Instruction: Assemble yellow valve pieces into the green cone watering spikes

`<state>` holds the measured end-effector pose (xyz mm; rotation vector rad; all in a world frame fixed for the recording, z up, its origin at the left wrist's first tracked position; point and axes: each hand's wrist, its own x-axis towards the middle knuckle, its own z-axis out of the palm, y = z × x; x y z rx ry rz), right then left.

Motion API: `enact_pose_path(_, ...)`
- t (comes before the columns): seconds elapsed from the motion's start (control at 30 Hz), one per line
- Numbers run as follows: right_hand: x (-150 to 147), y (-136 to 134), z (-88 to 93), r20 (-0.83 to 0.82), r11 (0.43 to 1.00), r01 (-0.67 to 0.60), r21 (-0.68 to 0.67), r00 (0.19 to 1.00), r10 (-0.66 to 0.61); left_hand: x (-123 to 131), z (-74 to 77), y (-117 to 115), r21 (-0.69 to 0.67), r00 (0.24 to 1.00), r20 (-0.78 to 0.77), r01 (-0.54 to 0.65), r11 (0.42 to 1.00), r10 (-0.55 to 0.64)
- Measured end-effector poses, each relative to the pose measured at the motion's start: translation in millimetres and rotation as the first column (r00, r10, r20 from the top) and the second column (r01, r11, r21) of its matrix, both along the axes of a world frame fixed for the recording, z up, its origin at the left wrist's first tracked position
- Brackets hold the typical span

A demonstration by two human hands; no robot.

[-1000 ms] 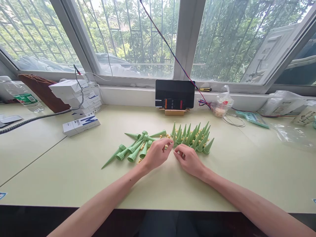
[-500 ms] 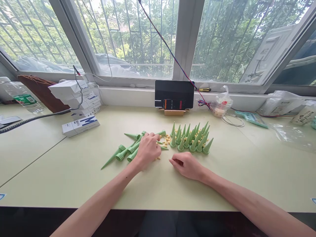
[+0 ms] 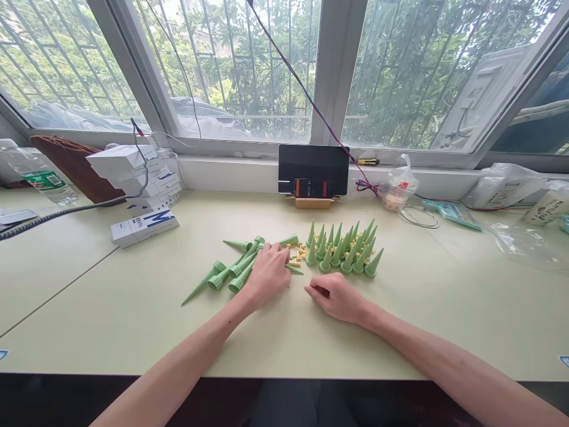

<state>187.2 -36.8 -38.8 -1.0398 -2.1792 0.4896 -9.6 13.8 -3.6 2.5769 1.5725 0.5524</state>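
My left hand [image 3: 272, 270] is over the right part of a loose pile of green plastic watering spikes [image 3: 242, 274]. Its fingers curl downward, and what they grip, if anything, is hidden beneath them. A spike tip [image 3: 295, 269] pokes out to the right of that hand. Small yellow plastic pieces [image 3: 295, 256] lie scattered just past the fingers. My right hand [image 3: 338, 298] rests on the table, closed in a loose fist; its inside cannot be seen. Behind it, several green spikes [image 3: 326, 261] stand in rows, points up, with yellow pieces among them.
A phone [image 3: 313, 188] with a timer leans on a dark tablet [image 3: 313, 163] at the back. White boxes [image 3: 145, 228] and a water bottle [image 3: 42, 178] are on the left. A plastic bag [image 3: 399, 187], a coiled cable [image 3: 420, 217] and more bags sit at the back right.
My left hand has shifted slightly right and its fingers have come down lower at the pile. My right hand stays where it was.
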Motion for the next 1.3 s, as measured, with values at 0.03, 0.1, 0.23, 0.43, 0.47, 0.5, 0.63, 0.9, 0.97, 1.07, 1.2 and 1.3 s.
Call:
enact_pose_path(0.03,0,0,0.3,-0.002,1.0,0.0,-0.001,1.0,0.0,0,-0.2,0,-0.001,1.0,-0.003,0.0,1.0,0.0)
enact_pose_path(0.1,0,0,1.0,-0.007,1.0,-0.001,-0.007,1.0,0.001,0,-0.6,0,-0.004,1.0,-0.01,-0.001,1.0,0.0)
enact_pose_path(0.23,-1,0,1.6,-0.008,1.0,0.0,-0.015,1.0,0.0,1,-0.8,-1,-0.011,1.0,-0.006,-0.002,1.0,0.002)
enact_pose_path(0.43,-1,0,1.6,-0.006,1.0,0.0,-0.016,1.0,0.0,1,-1.3,-1,-0.024,1.0,0.01,0.007,1.0,-0.006)
enact_pose_path(0.47,0,0,1.5,-0.006,1.0,0.002,-0.015,1.0,-0.003,1,-1.5,-1,-0.025,1.0,0.016,0.007,1.0,-0.007)
enact_pose_path(0.5,0,0,1.4,-0.006,1.0,0.003,-0.015,1.0,-0.003,0,-1.8,-1,-0.025,1.0,0.024,0.008,1.0,-0.007)
enact_pose_path(0.63,1,0,0.6,-0.002,1.0,0.002,-0.007,1.0,-0.002,0,-1.9,-1,-0.026,0.998,0.063,0.014,1.0,-0.012)
enact_pose_path(0.9,0,0,-0.5,-0.006,1.0,0.001,-0.002,1.0,-0.001,1,-1.8,-1,0.029,0.992,0.123,0.022,0.999,-0.025)
enact_pose_path(0.97,0,0,-0.4,-0.008,1.0,0.0,-0.005,1.0,0.0,2,-1.4,0,0.061,0.989,0.146,0.015,0.998,-0.024)
enact_pose_path(1.07,0,0,-0.1,-0.009,1.0,-0.002,-0.006,1.0,0.002,4,1.6,-1,0.097,0.978,0.209,-0.006,0.995,-0.014)
enact_pose_path(1.2,0,0,0.4,-0.014,1.0,-0.004,-0.01,1.0,0.004,7,8.4,-3,0.105,0.925,0.379,-0.008,0.994,-0.032)
enact_pose_path(1.3,0,0,0.7,-0.017,1.0,-0.007,-0.013,1.0,0.007,10,12.8,-5,0.035,0.843,0.535,0.036,0.999,-0.049)
